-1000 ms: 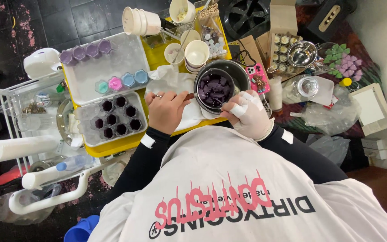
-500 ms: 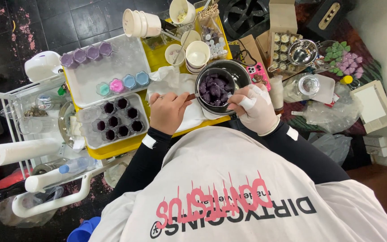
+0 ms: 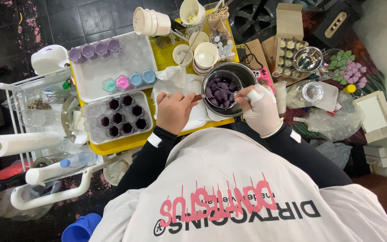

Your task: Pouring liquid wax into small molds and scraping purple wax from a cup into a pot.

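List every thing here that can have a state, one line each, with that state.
Metal pot: upright, holding purple chunks.
Left hand: closed on a utensil reaching into the pot.
Right hand: white-gloved, at the pot's rim.
Small tray: several cups filled dark purple, some clear.
Large tray: purple, teal, pink and blue cups filled.
Paper cups: stacked, lying sideways.

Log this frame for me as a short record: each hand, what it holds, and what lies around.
left hand: left hand, grip closed on a thin utensil handle that reaches into the pot
right hand: white-gloved right hand at the pot's rim; grip unclear
pot: round metal pot holding dark purple chunks
under the hands: crumpled white cloth on a yellow tray
to the left: clear tray of small cups with dark purple fill; white tray with purple, green, pink and blue cups
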